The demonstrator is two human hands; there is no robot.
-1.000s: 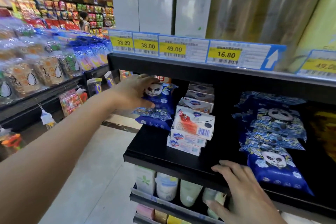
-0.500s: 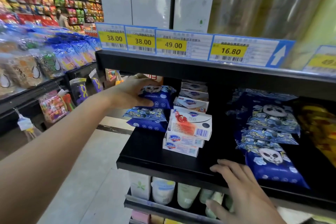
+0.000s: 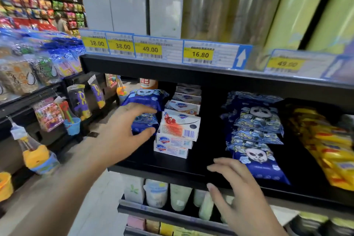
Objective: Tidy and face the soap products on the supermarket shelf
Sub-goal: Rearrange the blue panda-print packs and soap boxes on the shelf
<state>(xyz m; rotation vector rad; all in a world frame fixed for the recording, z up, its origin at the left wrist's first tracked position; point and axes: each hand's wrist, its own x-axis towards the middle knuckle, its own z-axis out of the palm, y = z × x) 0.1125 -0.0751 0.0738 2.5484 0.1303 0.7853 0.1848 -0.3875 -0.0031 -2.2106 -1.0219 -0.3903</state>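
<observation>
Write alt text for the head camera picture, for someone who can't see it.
A person's left hand reaches for blue soap packs stacked beside white soap boxes on a black shelf, while the right hand rests on its front edge.

On the black metal shelf (image 3: 172, 168), a stack of white cardboard soap boxes (image 3: 177, 136) stands left of centre. Two blue plastic panda-print soap packs (image 3: 145, 109) lie stacked just beside it at the shelf's left end. A row of the same blue panda packs (image 3: 256, 136) runs front to back, well apart to the right, with yellow plastic packs (image 3: 329, 149) further right. Yellow-and-blue paper price tags (image 3: 153, 49) line the shelf above.
</observation>
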